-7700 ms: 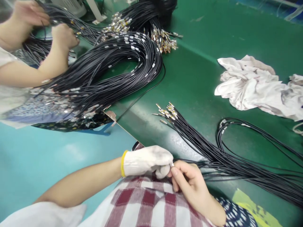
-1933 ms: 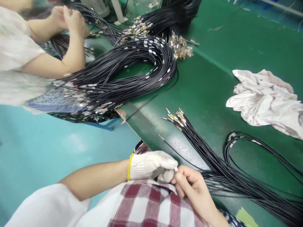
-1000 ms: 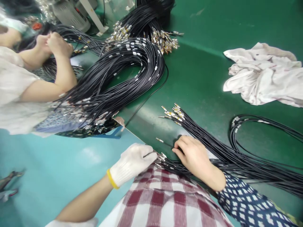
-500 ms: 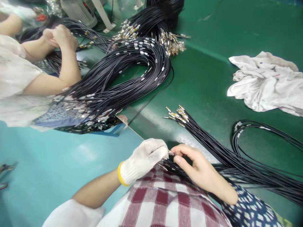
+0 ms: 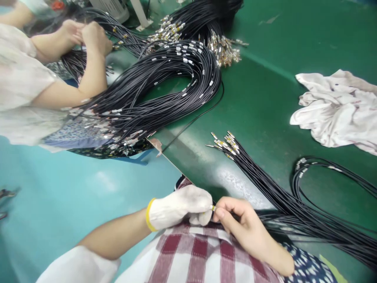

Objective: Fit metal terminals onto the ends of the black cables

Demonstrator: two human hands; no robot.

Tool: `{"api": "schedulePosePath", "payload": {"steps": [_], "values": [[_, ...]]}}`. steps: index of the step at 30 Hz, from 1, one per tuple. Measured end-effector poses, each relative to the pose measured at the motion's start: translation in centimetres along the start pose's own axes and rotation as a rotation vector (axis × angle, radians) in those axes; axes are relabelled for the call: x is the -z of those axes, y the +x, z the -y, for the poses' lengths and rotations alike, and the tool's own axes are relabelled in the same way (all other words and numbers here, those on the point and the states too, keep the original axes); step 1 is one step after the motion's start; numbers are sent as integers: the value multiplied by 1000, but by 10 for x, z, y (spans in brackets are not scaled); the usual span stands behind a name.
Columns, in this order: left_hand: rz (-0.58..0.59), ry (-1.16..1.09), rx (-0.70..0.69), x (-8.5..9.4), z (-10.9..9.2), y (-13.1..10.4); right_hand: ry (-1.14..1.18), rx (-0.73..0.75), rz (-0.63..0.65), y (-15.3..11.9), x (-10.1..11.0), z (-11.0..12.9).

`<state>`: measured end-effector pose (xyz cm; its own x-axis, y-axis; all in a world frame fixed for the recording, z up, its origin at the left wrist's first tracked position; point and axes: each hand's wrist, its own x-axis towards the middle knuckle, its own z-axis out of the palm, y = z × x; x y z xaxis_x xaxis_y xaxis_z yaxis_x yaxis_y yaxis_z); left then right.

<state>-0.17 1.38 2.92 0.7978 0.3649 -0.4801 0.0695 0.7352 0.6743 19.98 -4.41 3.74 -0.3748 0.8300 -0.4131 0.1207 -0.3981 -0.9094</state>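
My left hand [image 5: 184, 204], in a white knit glove with a yellow cuff, is closed on a cable end [image 5: 212, 208]. A small silver and yellow tip of it sticks out between the hands. My bare right hand [image 5: 246, 224] pinches this same tip between thumb and forefinger. Both hands are over my checked apron [image 5: 198, 251], close to the table edge. Black cables [image 5: 273, 216] run off to the right from behind my right hand. Just beyond lies a bundle of black cables [image 5: 265, 173] with silver and yellow ends. My left fingertips are partly hidden.
A large looped bundle of black cables [image 5: 212, 84] lies at the far left of the green table [image 5: 265, 98], near a co-worker's hands [image 5: 94, 37]. More cable ends [image 5: 225, 49] are heaped behind it. A crumpled white cloth [image 5: 338, 110] lies at the right, above a smaller cable coil [image 5: 294, 177].
My right thumb and forefinger have closed on the cable tip. Both hands are slightly lower in view. The loose cable ends seen between them are now mostly hidden. The view has shifted slightly.
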Motion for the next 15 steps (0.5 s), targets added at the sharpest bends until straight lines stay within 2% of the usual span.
{"api": "schedulePosePath", "payload": {"steps": [4, 9, 15], "values": [[21, 11, 1, -3, -1, -2, -106, 33, -41, -7, -4, -4], [75, 38, -6, -2, 0, -1, -37, 8, -13, -9, -5, -5], [82, 51, 29, -1, 2, -1, -5, -19, -20, -13, -7, -7]]}}
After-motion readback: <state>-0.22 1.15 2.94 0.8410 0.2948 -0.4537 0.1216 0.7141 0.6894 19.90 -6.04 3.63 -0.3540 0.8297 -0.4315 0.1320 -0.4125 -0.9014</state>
